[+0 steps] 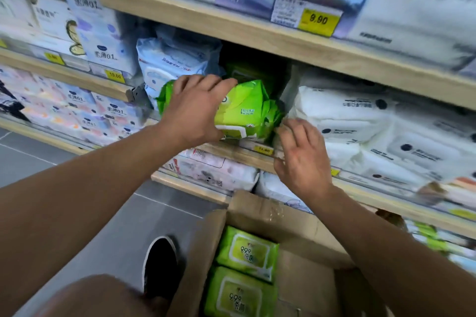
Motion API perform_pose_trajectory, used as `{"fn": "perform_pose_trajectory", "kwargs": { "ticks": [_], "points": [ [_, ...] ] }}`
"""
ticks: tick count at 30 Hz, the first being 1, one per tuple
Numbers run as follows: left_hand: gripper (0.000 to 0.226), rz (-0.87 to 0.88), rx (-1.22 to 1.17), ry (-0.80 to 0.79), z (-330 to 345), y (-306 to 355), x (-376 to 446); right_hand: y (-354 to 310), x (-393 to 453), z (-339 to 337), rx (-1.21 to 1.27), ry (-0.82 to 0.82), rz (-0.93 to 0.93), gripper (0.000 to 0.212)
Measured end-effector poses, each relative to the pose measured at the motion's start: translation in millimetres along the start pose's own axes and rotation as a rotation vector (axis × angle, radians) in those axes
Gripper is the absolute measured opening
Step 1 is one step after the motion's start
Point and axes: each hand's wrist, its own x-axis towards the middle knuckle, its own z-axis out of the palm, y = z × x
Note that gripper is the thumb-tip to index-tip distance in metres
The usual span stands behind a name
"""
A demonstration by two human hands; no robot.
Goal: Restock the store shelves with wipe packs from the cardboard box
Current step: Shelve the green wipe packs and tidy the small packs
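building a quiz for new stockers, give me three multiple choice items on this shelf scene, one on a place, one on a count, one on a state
1. Where is the green wipe pack that the left hand holds?
A. on the floor
B. on the middle shelf, between blue-white packs and white packs
C. on the top shelf

2. How many green packs show in the cardboard box?
A. two
B. five
C. none

3. What is the right hand doing?
A. gripping a price tag
B. lifting a pack from the box
C. open, fingers at the pack's right end

Answers: B, the pack sits in the gap on that shelf; A, two packs lie face up; C, its fingers are spread and hold nothing.
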Motion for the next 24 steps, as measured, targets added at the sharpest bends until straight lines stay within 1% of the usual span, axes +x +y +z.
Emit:
{"fn": "perform_pose_trajectory", "kwargs": {
  "ticks": [3,5,10,14,16,21,24],
  "points": [
    [0.099,0.095,0.109,0.042,8,25,25,10,-16,-8,0.029,0.041,0.07,0.062],
    [0.099,0.106,0.135,0.026,13,38,39,15,-21,-10,0.032,0.045,0.107,0.067],
    [0.099,0.053,0.136,-0.034,23,48,74,26,-18,-15,0.039,0.083,0.17,0.083],
    [0.099,-0.029,0.073,-0.138,32,44,93,26,-17,-9,0.061,0.086,0.175,0.088],
    [0.094,-0.025,0.052,-0.153,36,42,96,26,-16,-7,0.071,0.085,0.18,0.089],
    [0.09,-0.024,0.04,-0.103,41,41,88,27,-17,-10,0.085,0.055,0.19,0.087],
    [0.08,-0.005,0.03,-0.044,39,39,80,26,-18,-14,0.092,0.016,0.203,0.087]
  ]
}}
